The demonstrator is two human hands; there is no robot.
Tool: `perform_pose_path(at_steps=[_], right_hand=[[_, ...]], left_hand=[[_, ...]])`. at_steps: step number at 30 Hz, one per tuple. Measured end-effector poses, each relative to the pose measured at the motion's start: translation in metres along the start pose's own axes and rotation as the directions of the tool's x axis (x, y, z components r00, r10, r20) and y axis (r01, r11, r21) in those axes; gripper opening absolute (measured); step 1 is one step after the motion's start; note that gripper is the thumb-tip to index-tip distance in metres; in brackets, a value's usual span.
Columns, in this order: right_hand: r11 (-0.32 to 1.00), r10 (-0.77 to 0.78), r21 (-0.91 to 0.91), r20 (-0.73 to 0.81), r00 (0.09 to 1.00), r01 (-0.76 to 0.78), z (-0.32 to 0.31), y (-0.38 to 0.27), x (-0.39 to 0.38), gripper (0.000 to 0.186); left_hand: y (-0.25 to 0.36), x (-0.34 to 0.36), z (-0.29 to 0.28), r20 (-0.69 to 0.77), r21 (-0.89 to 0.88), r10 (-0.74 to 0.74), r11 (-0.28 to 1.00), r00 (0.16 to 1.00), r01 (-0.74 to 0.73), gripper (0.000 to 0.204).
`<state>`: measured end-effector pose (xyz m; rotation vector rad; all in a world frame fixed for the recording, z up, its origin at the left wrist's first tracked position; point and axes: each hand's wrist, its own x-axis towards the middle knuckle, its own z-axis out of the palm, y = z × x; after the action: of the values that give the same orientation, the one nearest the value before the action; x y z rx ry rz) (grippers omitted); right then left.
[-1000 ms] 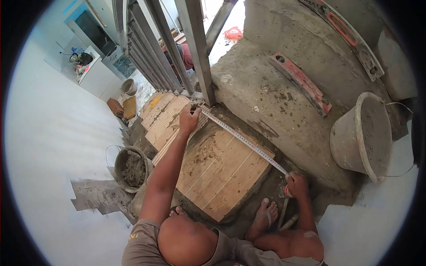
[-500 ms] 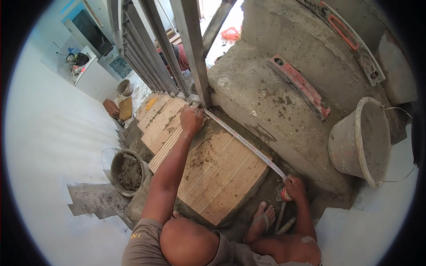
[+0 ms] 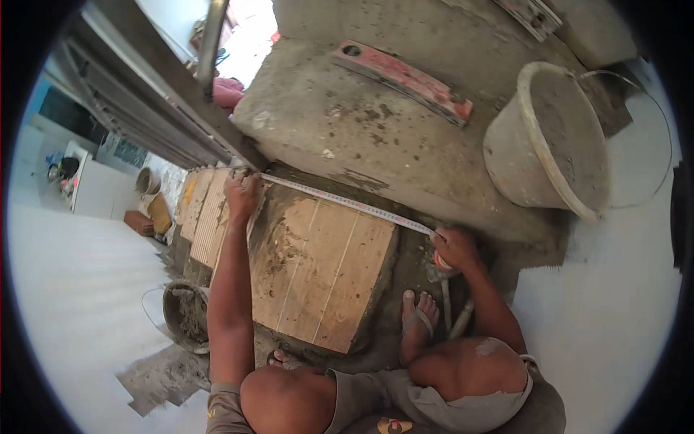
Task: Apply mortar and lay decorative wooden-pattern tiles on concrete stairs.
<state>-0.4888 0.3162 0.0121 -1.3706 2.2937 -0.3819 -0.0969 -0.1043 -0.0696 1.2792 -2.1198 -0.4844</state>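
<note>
A white tape measure blade (image 3: 347,203) stretches along the base of the rough concrete step, above the far edge of wood-look tiles (image 3: 318,267). My left hand (image 3: 243,194) is closed on the blade's far end, at the foot of a metal post (image 3: 235,137). My right hand (image 3: 457,247) is wrapped round the tape measure's case (image 3: 440,262), of which a red and white part shows; the fingers hide the rest. Mortar smears the tiles' left part. Below my right hand, beside my foot, lies a tool with a long handle (image 3: 446,307), partly hidden.
On the concrete step (image 3: 303,94) lies a red spirit level (image 3: 405,79). A large bucket (image 3: 535,141) stands at right, a mortar bucket (image 3: 186,315) at left. Metal railing (image 3: 137,94) rises at upper left, beside ribbed tile pieces (image 3: 210,224). Part of another person (image 3: 227,94) shows beyond.
My view has turned and shifted, so the scene sits further left and the railing leans more. Both hands keep their hold on the tape, which stays stretched between them.
</note>
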Motion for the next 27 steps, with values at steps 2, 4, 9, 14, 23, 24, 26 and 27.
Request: perform_pose_path(at_steps=[2,4,9,14,23,24,26,27], right_hand=[[1.0,0.031,0.002,0.031,0.999,-0.031,-0.011,-0.008,-0.001,0.034],[0.998,0.065,0.014,0.048,0.997,-0.066,-0.013,-0.005,-0.003,0.034],[0.995,0.102,-0.004,0.063,0.993,-0.102,-0.016,-0.006,-0.004,0.034],[0.994,0.105,0.009,0.11,0.988,-0.107,-0.019,-0.016,0.0,0.035],[0.999,0.012,0.038,0.043,0.999,-0.014,-0.013,0.004,0.004,0.033],[0.999,0.01,0.04,0.042,0.999,-0.012,-0.014,0.007,0.003,0.033],[0.997,0.044,0.053,0.063,0.997,-0.047,-0.016,0.003,0.005,0.032],[0.998,0.038,0.053,0.067,0.997,-0.041,-0.013,0.005,0.007,0.032]], left_hand=[[0.005,0.001,0.001,0.021,-0.06,-0.032,0.998,0.999,0.033,0.044],[0.009,0.002,0.002,0.092,-0.161,-0.156,0.972,0.983,0.169,0.044],[0.007,0.008,0.001,0.244,-0.2,-0.291,0.918,0.925,0.341,0.053],[-0.015,0.01,-0.003,0.198,-0.265,-0.238,0.921,0.951,0.285,0.046],[0.011,0.01,-0.001,0.198,-0.266,-0.281,0.907,0.939,0.327,0.047],[0.011,0.009,0.001,0.14,-0.254,-0.274,0.919,0.952,0.302,0.044],[0.009,0.01,0.0,0.164,-0.269,-0.274,0.912,0.948,0.31,0.041],[0.008,0.009,0.0,0.189,-0.286,-0.276,0.903,0.943,0.321,0.037]])
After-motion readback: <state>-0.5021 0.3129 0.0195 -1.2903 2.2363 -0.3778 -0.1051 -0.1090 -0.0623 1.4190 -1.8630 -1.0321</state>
